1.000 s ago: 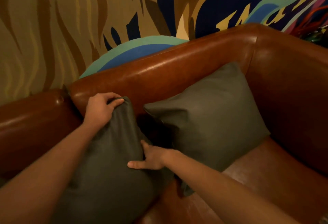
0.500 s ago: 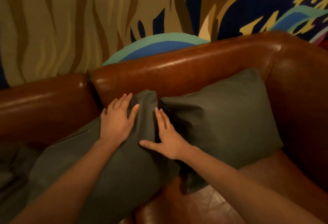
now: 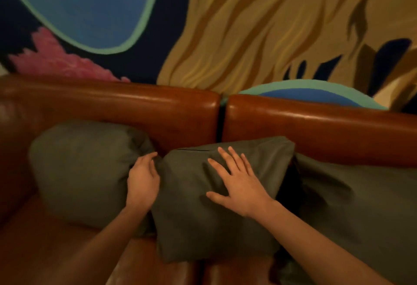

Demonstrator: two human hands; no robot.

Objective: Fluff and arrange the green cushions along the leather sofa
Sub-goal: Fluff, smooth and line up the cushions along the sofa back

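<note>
Your right hand lay flat with fingers spread on the middle green cushion, which leaned on the leather sofa; your left hand, loosely open, touched its left edge beside another cushion; no writing was readable

Sofa = glossy smooth brown leather w/ sheen; cushions = matt green woven cloth, creased; wall mural matt.

Three green cushions, two hands, one leather sofa.
</note>
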